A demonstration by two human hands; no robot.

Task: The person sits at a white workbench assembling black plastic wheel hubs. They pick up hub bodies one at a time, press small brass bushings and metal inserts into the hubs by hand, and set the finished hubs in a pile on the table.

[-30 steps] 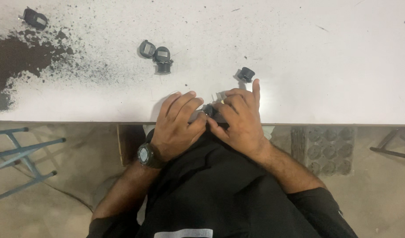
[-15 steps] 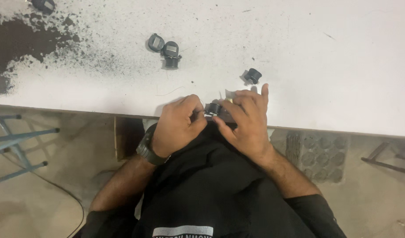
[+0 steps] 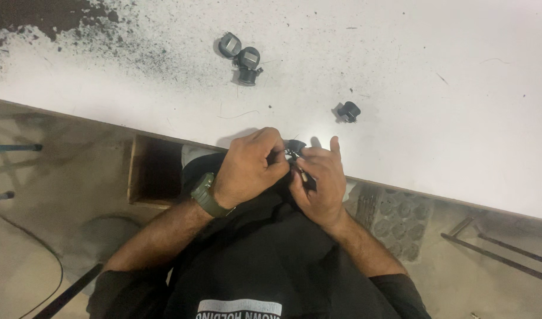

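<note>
At the near edge of a white table point(image 3: 436, 88), my left hand point(image 3: 250, 168) and my right hand point(image 3: 318, 180) are pressed together around a small black part point(image 3: 294, 147). Both hands grip it, and most of it is hidden by my fingers. A thin metal piece shows between the fingers. A green watch sits on my left wrist. A small black round part point(image 3: 348, 111) lies on the table just beyond my right hand.
Two dark round parts point(image 3: 240, 53) lie together farther back on the table. Dark powder point(image 3: 64, 15) is scattered over the far left of the table. Below the edge are a brown box opening point(image 3: 156, 171) and a metal frame point(image 3: 501, 248) on the floor.
The view has shifted, so the table edge now runs slanted. My hands stay clasped on the small black part and have drawn slightly off the table edge.
</note>
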